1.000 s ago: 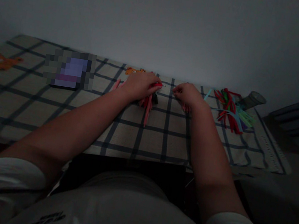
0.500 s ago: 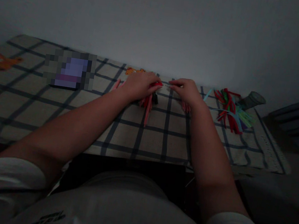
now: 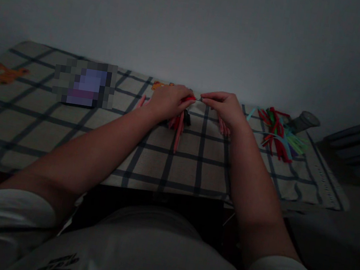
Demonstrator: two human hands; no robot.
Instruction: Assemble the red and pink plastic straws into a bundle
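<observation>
Red strip [image 3: 190, 98] pinched in left hand [image 3: 168, 101], far on checked cloth [image 3: 65, 136]. Right hand [image 3: 226, 108] fingertips closed on small silvery tip; hard to see. Best keep both pinches tight, hands close, pull slow. Colored strips pile [image 3: 278, 131] near right.

Layout on the cloth-covered table [image 3: 63, 144], seen from the head camera.

The left hand [image 3: 166, 101] and right hand [image 3: 226, 108] meet at the table's far middle, fingertips close together above the cloth. Strips [image 3: 177, 128] lie on the cloth under and just before the left hand. A pile of strips [image 3: 278, 131] lies well to the right of the right hand; a jar [image 3: 302, 121] lies on its side behind that pile. A blurred object [image 3: 84, 82] sits far left, near the wall.
</observation>
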